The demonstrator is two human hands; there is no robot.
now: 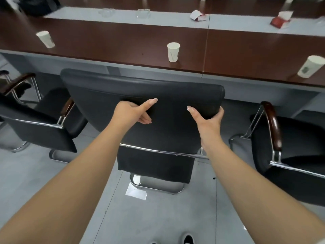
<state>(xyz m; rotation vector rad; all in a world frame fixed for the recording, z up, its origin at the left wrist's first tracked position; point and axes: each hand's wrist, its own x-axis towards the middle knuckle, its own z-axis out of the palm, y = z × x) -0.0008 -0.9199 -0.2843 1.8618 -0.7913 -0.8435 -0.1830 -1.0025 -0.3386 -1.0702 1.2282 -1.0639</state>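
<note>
- Right-hand fingers (pixel 221 111): pressed together and curled round the right edge of the backrest; tips hidden behind it. The thumb lies straight on the rear face, pointing up-left.
- Left-hand fingers (pixel 145 119): curled in toward the palm, close together. The thumb sticks out straight, up and to the right, flat on the rear face. Cannot tell whether these fingers grip any part of the backrest or are just bunched against it.
- right hand (pixel 208 120): clamps the backrest's right edge between thumb and fingers.
- left hand (pixel 131 112): lies against the rear face, left of centre, well apart from the right hand.
- Both forearms are bare and reach forward from the bottom corners.
- black chair (pixel 167 88): centre of view with its back to the camera, backrest tilted, front facing the table and close to its near edge. Its chrome base (pixel 158 186) sits on the grey floor.
- table (pixel 123 43): long, dark brown top with a grey strip along the middle.
- middle cup (pixel 173 51): white paper, upright on the table just beyond the chair.
- left cup (pixel 45 39) and right cup (pixel 310 68): same kind, well apart from it.
- left chair (pixel 40 127) and right chair (pixel 290 138): black with wooden armrests, one on either side of the held one.
- paper scrap (pixel 136 192): on the floor, just beside the base.
- red-and-white box (pixel 281 19): on the grey strip, far right.
</note>
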